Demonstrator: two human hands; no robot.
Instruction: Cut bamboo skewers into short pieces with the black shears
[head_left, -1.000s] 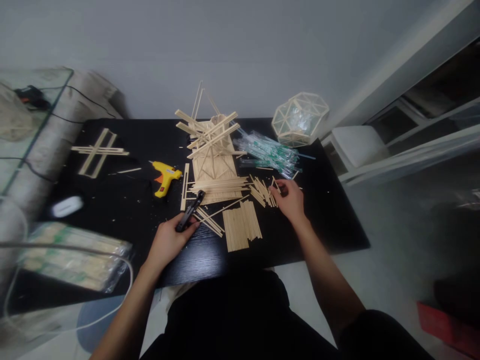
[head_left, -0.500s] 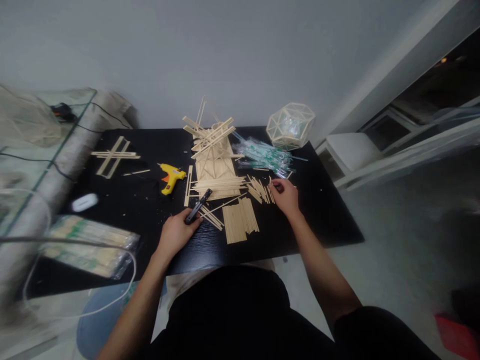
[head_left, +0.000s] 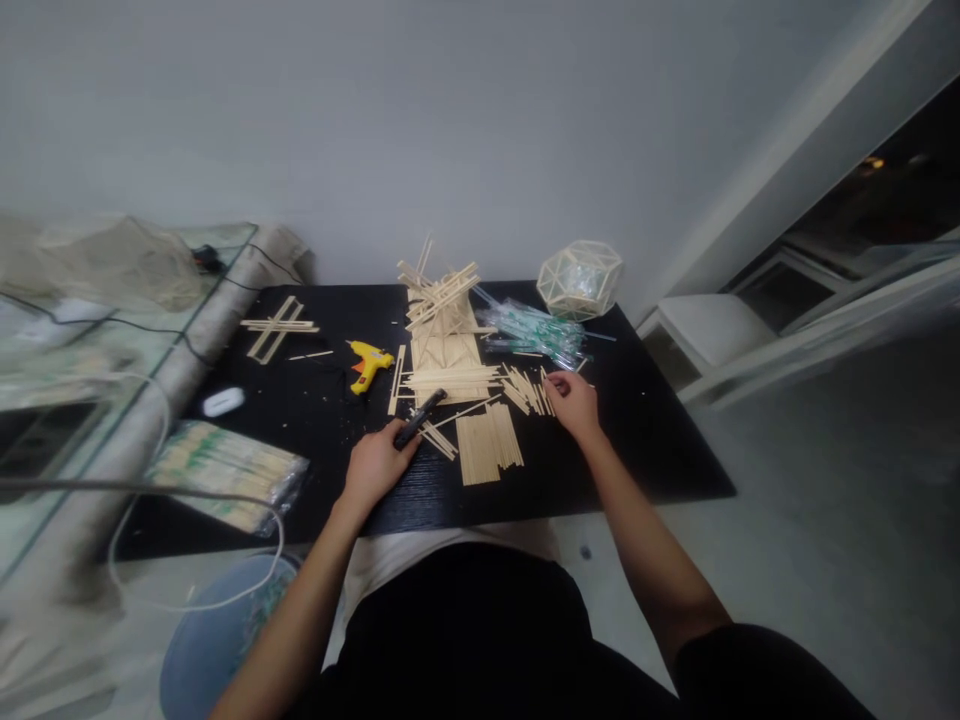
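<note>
My left hand [head_left: 376, 466], near the table's front edge, is closed around a slim dark tool [head_left: 420, 418] that looks like a utility knife, pointing away to the right. Under its far end lie a few loose thin sticks [head_left: 439, 439]. My right hand [head_left: 574, 400] is closed, thumb and fingertips pinched at the right end of a row of short wooden sticks [head_left: 525, 390]; one stick appears to be between them, though the fingers partly hide it. Between my hands lies a flat, side-by-side layer of sticks [head_left: 480, 447]. Behind it, longer sticks [head_left: 454, 379] lie across a stick panel [head_left: 442, 352].
A yellow glue gun [head_left: 370, 365] lies left of the panel. Crossed stick frames [head_left: 280, 328], a white case [head_left: 223, 402] and bagged sticks [head_left: 225, 470] are farther left. Plastic wrappers [head_left: 540, 332] and a polyhedral stick frame [head_left: 580, 280] sit at the back right. A blue bin [head_left: 202, 640] stands below.
The camera view has shifted, so the table's left side appears farther right and lower. Both hands keep nearly the same places on the table, the left still holding the dark tool.
</note>
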